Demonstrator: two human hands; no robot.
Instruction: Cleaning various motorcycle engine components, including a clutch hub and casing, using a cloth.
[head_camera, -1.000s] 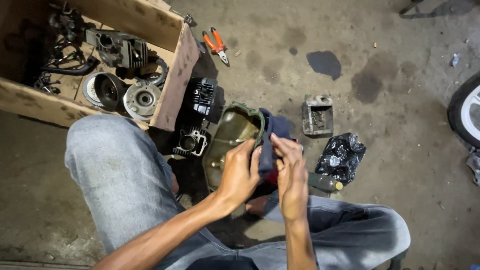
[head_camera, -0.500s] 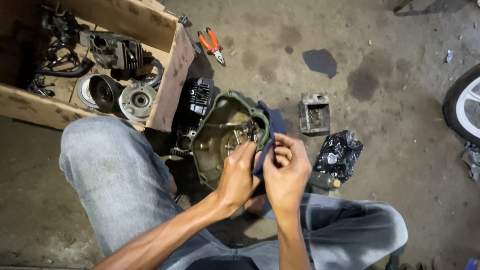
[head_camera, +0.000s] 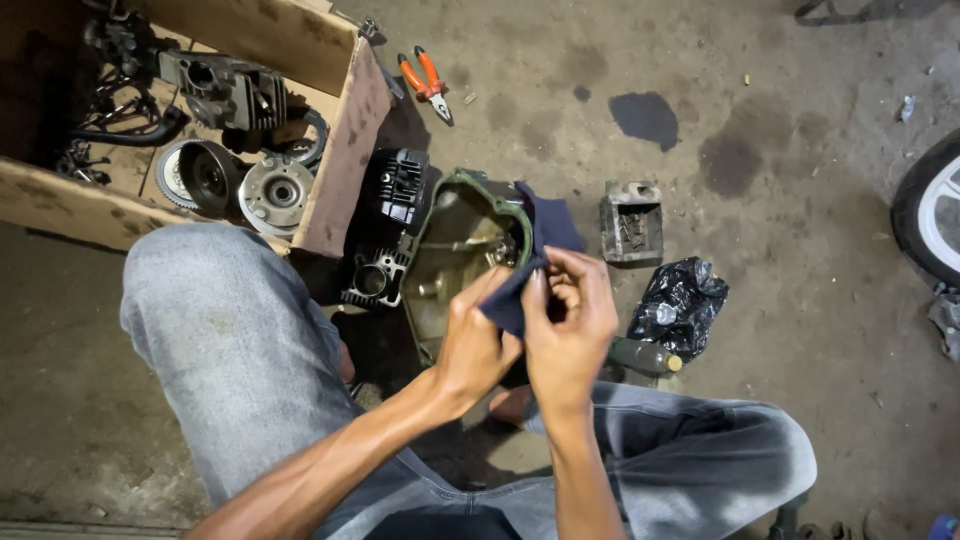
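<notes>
A crumpled black plastic bag (head_camera: 678, 306) lies on the concrete floor, just beside the person's right knee. An open wooden crate (head_camera: 340, 160), brown and shallow, sits at upper left. No labels, signs or screens show.

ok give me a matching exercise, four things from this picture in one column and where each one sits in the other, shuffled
Things:
1. pliers
2. dark blue cloth
3. black plastic bag
4. flywheel

Places:
A. in the wooden crate
B. between both hands, over the engine cover
C. on the floor beyond the crate's corner
D. on the floor by the right knee

Pairs: 1-C, 2-B, 3-D, 4-A
</notes>
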